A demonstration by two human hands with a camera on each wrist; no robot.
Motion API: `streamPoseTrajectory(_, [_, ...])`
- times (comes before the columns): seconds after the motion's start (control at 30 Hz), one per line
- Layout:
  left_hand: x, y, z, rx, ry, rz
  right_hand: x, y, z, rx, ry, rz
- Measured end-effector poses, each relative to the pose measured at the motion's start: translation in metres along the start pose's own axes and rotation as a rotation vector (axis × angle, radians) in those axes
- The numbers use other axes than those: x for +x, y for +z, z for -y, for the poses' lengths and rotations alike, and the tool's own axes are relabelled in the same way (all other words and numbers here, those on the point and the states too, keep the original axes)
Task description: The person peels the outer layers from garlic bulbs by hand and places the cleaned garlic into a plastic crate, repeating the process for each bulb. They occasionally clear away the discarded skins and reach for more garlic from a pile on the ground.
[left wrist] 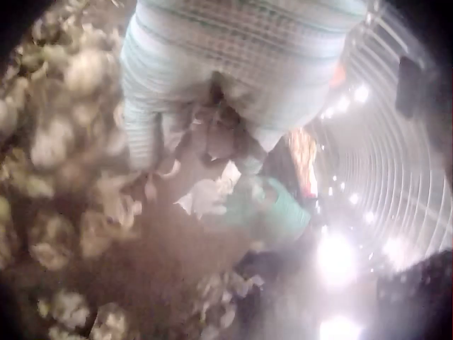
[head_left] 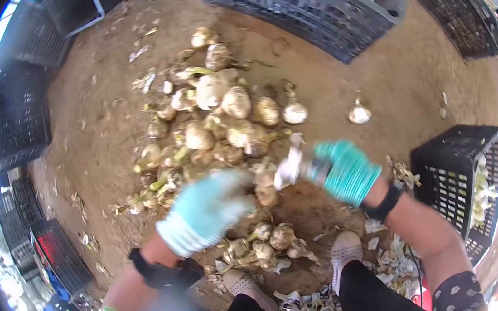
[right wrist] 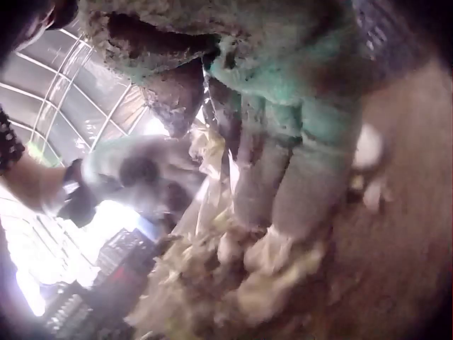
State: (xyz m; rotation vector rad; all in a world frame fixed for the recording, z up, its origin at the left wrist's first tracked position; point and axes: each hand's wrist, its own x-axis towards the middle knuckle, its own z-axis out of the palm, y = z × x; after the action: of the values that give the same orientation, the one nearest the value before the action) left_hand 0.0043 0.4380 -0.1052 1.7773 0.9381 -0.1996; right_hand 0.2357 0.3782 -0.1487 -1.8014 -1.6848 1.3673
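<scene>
Clock places follow the head view, twelve at the top.
- Floor (head_left: 83, 139), brown: anything dropped could pick up dirt, we judge.
- Large dark crate (head_left: 279, 0), one o'clock.
- Smaller black crate (head_left: 435, 184), just past three, beyond the right arm: a wide elbow swing could knock it.
- Heap of garlic bulbs (head_left: 212, 91), eleven o'clock: pulling from low down could set round bulbs rolling.
- Small cluster of bulbs (head_left: 264, 249), six o'clock, near the shoes: a shifted foot could crush or scatter it.
- Left grip (head_left: 209, 211), gloved, between seven and eight: fingers parted, apparently empty, though blurred.
- Right grip (head_left: 352, 173), gloved, between three and four: pinching, as we read it, a pale garlic piece (head_left: 288, 172) near centre; a loose fingertip hold on papery skin could tear and drop it.
- Lone bulb (head_left: 359, 115), between two and three: easily overlooked, lying apart.
</scene>
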Motion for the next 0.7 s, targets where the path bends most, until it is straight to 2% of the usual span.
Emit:
streamPoseTrajectory(0.07, [-0.02,-0.04,0.048,-0.284,-0.042,-0.387,0.047,-0.025,0.021,0.04,-0.021,-0.109])
streamPoseTrajectory(0.13, [-0.011,-0.075,0.094,-0.057,-0.298,-0.655,0.106,-0.043,0.025,0.209,-0.036,-0.086])
streamPoseTrajectory(0.2, [0.004,-0.102,0.128,0.221,-0.485,-0.63,0.16,-0.06,0.039,0.218,-0.071,-0.137])
streamPoseTrajectory(0.23, [0.015,-0.113,0.141,0.194,-0.483,-0.641,0.187,-0.066,0.044,0.055,-0.076,-0.119])
streamPoseTrajectory(0.3, [0.031,-0.128,0.163,0.186,-0.624,-0.53,0.239,-0.063,0.056,-0.168,-0.052,-0.137])
streamPoseTrajectory(0.37, [0.043,-0.124,0.184,0.061,-0.503,-0.511,0.255,-0.038,0.083,-0.34,0.023,-0.188])
streamPoseTrajectory(0.4, [0.05,-0.12,0.182,0.039,-0.48,-0.514,0.281,-0.023,0.071,-0.338,0.011,-0.164])
streamPoseTrajectory(0.47, [0.075,-0.106,0.197,0.027,-0.435,-0.556,0.34,0.009,0.027,-0.398,0.028,-0.319])
streamPoseTrajectory(0.5, [0.082,-0.105,0.187,0.117,-0.553,-0.521,0.323,0.02,0.051,-0.376,0.094,-0.236])
streamPoseTrajectory(0.53, [0.082,-0.106,0.18,0.206,-0.67,-0.476,0.335,0.035,0.033,-0.467,-0.011,-0.32])
streamPoseTrajectory(0.6, [0.084,-0.095,0.197,0.416,-0.534,-0.596,0.328,0.049,0.035,-0.384,-0.147,-0.277])
streamPoseTrajectory(0.63, [0.082,-0.088,0.199,0.396,-0.457,-0.616,0.32,0.056,0.032,-0.587,-0.342,-0.114])
streamPoseTrajectory(0.67, [0.082,-0.084,0.202,0.395,-0.398,-0.614,0.3,0.061,0.055,-0.687,-0.289,0.045])
streamPoseTrajectory(0.7, [0.078,-0.079,0.204,0.362,-0.361,-0.593,0.286,0.066,0.046,-0.56,-0.34,0.02])
